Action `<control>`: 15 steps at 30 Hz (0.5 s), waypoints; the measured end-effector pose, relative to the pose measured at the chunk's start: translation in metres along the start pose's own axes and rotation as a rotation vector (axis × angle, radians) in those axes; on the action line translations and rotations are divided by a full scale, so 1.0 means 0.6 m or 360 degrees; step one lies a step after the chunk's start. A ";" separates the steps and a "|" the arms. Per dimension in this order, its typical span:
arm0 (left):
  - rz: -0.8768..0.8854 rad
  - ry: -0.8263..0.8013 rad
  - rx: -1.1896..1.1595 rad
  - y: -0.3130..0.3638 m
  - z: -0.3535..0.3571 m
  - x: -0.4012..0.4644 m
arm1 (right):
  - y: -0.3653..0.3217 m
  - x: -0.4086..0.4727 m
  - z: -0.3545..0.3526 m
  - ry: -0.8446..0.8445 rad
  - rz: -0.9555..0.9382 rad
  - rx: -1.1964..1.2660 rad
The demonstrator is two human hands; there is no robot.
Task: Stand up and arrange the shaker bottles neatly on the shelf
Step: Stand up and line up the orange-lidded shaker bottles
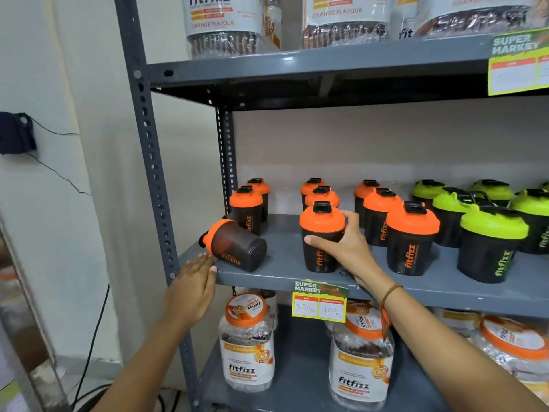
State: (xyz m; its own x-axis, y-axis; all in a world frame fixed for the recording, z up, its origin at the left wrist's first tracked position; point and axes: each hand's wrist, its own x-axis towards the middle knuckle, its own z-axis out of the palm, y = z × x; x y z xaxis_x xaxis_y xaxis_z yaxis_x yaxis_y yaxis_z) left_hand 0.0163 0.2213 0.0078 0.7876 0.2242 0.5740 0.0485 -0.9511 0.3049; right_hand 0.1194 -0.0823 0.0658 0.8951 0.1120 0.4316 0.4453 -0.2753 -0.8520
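Note:
Black shaker bottles stand on the grey middle shelf [285, 273]. One orange-lidded bottle [234, 246] lies on its side at the shelf's left front, lid toward the left post. My left hand [193, 288] is flat and open just below and left of it, fingertips at the shelf edge, not gripping. My right hand [346, 245] is wrapped around an upright orange-lidded bottle [322, 224] at the front centre. Several more orange-lidded bottles [411, 236] stand in rows behind and to the right. Green-lidded bottles [491, 242] stand further right.
The grey slotted upright post [154, 173] rises left of the lying bottle. A price tag [320, 301] hangs from the shelf's front edge. Large jars [248, 343] with orange lids fill the shelf below, and more jars [222, 25] sit on the shelf above. A white wall lies left.

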 end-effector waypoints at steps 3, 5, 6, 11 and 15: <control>0.0000 0.0006 0.0018 0.002 -0.002 0.000 | -0.008 -0.017 -0.005 0.0048 -0.0109 -0.0001; 0.0012 0.0013 0.0021 0.003 -0.003 0.000 | -0.022 -0.033 -0.006 0.0292 -0.0247 0.0019; 0.0023 0.0007 0.0022 0.003 -0.003 0.000 | -0.034 -0.040 -0.007 0.0437 -0.0344 -0.0002; 0.0045 -0.0003 0.0013 -0.001 -0.005 -0.003 | -0.120 -0.043 0.012 0.0829 -0.0909 -0.0348; 0.0099 0.0008 0.0052 -0.009 -0.004 -0.004 | -0.174 -0.022 0.072 0.0560 -0.1107 -0.0653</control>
State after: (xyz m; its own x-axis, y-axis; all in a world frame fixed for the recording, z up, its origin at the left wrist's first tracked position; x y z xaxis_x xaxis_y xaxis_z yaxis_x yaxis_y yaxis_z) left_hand 0.0130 0.2262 0.0065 0.7866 0.1655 0.5948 0.0196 -0.9696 0.2438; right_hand 0.0623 -0.0137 0.1361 0.3349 0.1001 0.9369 0.7827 -0.5831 -0.2175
